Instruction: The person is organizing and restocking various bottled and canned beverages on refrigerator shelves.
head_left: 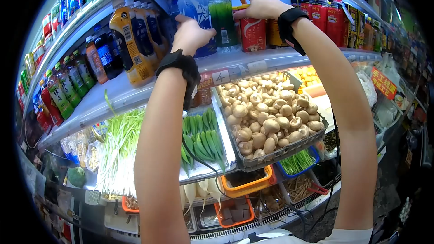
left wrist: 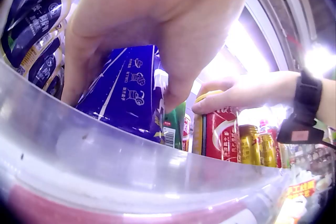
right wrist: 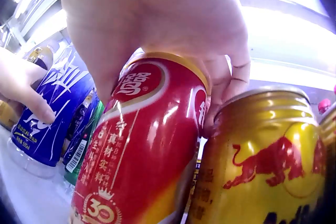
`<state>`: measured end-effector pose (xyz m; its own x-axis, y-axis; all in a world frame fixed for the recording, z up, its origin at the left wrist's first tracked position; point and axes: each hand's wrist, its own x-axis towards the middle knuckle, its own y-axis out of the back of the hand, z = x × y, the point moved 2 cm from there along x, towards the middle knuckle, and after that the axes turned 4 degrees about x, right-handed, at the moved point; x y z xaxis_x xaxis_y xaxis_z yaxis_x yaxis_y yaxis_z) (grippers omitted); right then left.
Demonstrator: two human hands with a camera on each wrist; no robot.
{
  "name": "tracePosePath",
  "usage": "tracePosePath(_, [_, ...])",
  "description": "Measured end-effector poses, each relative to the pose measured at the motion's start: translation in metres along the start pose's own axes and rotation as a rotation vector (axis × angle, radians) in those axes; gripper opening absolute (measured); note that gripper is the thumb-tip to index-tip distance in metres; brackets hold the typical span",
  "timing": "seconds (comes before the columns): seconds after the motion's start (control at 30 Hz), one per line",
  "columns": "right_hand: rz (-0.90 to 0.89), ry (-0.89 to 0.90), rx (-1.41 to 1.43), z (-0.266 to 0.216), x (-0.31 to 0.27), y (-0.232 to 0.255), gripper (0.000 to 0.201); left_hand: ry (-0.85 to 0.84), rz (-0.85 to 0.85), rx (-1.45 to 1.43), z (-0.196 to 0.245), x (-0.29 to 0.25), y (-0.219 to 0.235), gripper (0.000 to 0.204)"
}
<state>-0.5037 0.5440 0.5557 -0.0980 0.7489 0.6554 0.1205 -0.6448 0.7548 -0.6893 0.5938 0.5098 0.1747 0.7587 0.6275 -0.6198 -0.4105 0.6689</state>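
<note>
On the drinks shelf, my left hand (head_left: 194, 35) grips a clear bottle with a blue label (head_left: 193, 2), thumb and fingers on opposite sides. The left wrist view shows the blue label (left wrist: 123, 95) below the palm, behind the shelf's front lip. My right hand (head_left: 263, 7) holds a red drink can (head_left: 253, 36) from above; in the right wrist view its fingers reach down around the top of the red can (right wrist: 152, 129). Between the hands stands a green-labelled bottle (head_left: 222, 18). Beside the red can is a gold can (right wrist: 268, 155) with a red bull picture.
Yellow-labelled bottles (head_left: 131, 40) stand left of my left hand, red-capped bottles (head_left: 334, 16) to the right. A clear lip (head_left: 172, 79) edges the shelf. Underneath are a crate of mushrooms (head_left: 271, 126), okra (head_left: 205, 138) and long green stalks (head_left: 120, 149). A dark cable hangs in front.
</note>
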Motion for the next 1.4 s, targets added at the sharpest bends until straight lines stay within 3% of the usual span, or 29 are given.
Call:
tracePosePath(0.17, [0.039,0.005,-0.237,-0.010,-0.003,0.016,0.065,-0.011,-0.016,-0.006,-0.002,-0.001,0.002,0.097])
tracePosePath(0.27, [-0.076,-0.001,-0.153,-0.009,-0.001,0.024,0.069,-0.014,-0.012,-0.016,-0.003,0.000,-0.001,0.097])
tracePosePath(0.5, [-0.096,0.040,-0.208,-0.008,0.004,0.029,0.076,0.021,-0.014,-0.051,-0.001,-0.005,0.001,0.097])
tracePosePath(0.6, [-0.205,-0.184,-0.026,-0.008,0.010,0.043,0.078,0.043,0.025,-0.046,-0.003,-0.003,0.004,0.094])
tracePosePath(0.67, [-0.206,-0.179,0.022,0.002,0.016,0.046,0.070,0.045,-0.037,-0.053,-0.004,-0.004,0.001,0.094])
tracePosePath(0.73, [-0.244,-0.160,0.047,0.026,0.033,0.039,0.066,0.070,0.063,-0.030,-0.004,-0.008,-0.002,0.093])
tracePosePath(0.77, [-0.247,-0.243,0.067,0.032,0.039,0.036,0.058,0.078,0.022,-0.043,-0.004,-0.012,-0.004,0.093])
tracePosePath(0.87, [-0.315,-0.169,0.061,0.045,0.054,0.033,0.050,0.077,0.010,-0.060,-0.004,-0.008,0.000,0.094])
tracePosePath(1.07, [-0.458,-0.120,0.176,0.038,0.074,0.005,0.060,-0.019,0.042,0.012,-0.001,-0.010,0.004,0.082])
tracePosePath(1.17, [-0.664,-0.147,0.250,0.029,0.084,-0.005,0.072,-0.017,0.012,-0.017,0.000,-0.012,0.005,0.082])
tracePosePath(1.2, [-0.649,-0.073,0.187,0.029,0.082,-0.005,0.062,-0.033,0.022,-0.034,0.001,-0.013,0.007,0.083])
tracePosePath(1.4, [-0.560,-0.077,0.094,0.022,0.084,-0.003,0.058,-0.019,0.047,-0.041,0.001,-0.014,0.007,0.087])
